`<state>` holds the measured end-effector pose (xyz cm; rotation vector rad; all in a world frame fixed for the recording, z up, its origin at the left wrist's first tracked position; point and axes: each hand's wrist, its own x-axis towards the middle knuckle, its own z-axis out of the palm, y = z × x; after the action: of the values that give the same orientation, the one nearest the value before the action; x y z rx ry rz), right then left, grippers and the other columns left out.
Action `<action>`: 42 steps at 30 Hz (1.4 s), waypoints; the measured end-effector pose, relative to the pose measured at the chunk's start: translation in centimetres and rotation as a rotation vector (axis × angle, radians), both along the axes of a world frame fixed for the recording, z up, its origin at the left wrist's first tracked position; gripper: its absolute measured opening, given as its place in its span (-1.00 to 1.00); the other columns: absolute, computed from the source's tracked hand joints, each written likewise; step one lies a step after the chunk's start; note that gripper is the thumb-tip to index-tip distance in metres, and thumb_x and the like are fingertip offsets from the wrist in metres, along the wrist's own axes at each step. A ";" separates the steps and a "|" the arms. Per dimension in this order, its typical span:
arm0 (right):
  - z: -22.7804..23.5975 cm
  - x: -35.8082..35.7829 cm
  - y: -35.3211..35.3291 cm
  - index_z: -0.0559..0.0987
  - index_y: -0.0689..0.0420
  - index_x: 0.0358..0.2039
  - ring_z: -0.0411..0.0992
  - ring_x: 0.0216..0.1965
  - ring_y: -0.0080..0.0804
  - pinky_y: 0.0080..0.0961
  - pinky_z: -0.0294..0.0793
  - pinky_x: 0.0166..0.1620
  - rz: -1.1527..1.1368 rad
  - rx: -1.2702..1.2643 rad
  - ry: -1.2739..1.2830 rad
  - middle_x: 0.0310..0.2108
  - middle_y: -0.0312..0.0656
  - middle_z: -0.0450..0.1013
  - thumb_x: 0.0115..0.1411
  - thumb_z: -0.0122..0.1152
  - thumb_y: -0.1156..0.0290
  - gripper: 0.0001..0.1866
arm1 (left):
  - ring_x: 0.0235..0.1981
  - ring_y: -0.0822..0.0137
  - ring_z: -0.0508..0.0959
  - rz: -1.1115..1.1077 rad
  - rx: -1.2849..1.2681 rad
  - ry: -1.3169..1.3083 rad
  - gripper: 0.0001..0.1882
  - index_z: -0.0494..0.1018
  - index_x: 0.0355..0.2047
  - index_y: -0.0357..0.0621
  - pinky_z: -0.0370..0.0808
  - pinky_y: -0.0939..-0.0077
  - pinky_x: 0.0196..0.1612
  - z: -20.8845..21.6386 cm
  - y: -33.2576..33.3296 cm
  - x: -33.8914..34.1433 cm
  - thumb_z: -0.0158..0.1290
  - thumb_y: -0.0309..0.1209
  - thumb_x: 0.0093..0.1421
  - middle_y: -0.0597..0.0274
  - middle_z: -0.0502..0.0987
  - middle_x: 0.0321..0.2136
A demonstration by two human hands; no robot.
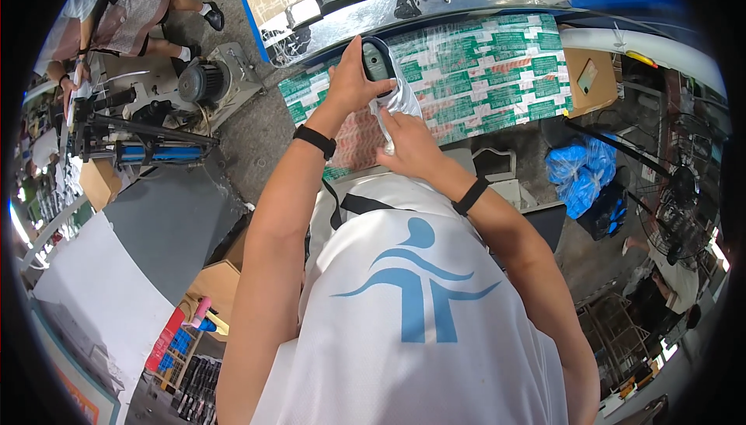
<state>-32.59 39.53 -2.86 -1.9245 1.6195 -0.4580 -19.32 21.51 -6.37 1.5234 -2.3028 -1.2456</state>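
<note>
Over the taped ledge I hold a white shoe upper with a dark-rimmed opening. A grey-green shoe last with small holes in its top shows inside that opening. My left hand is closed on the opening's left side, its thumb laid across the near end. Just nearer to me, my right hand has its fingers closed on the white material at the near end. The fingers partly hide that end, and the underside is out of sight.
Green-and-white tape covers the ledge under my hands. Behind it runs a metal machine edge. A cardboard box bearing a phone stands right, near blue plastic bags and a fan. Left are a motor and another person.
</note>
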 end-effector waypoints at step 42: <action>-7.3 -8.7 0.9 0.62 0.33 0.26 0.61 -0.06 -0.40 -0.45 0.58 -0.02 -0.591 0.795 -0.825 0.07 -0.09 0.67 0.43 0.21 0.24 -0.48 | -0.11 0.31 0.70 0.826 0.378 0.340 -0.25 0.47 0.23 -0.41 0.63 0.33 0.03 11.1 -3.8 14.2 0.47 -0.52 0.01 0.12 0.70 -0.07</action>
<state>-41.29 40.48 -10.18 -0.5297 1.4263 -0.6028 -5.11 17.69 4.70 1.8801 -1.0596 -1.5303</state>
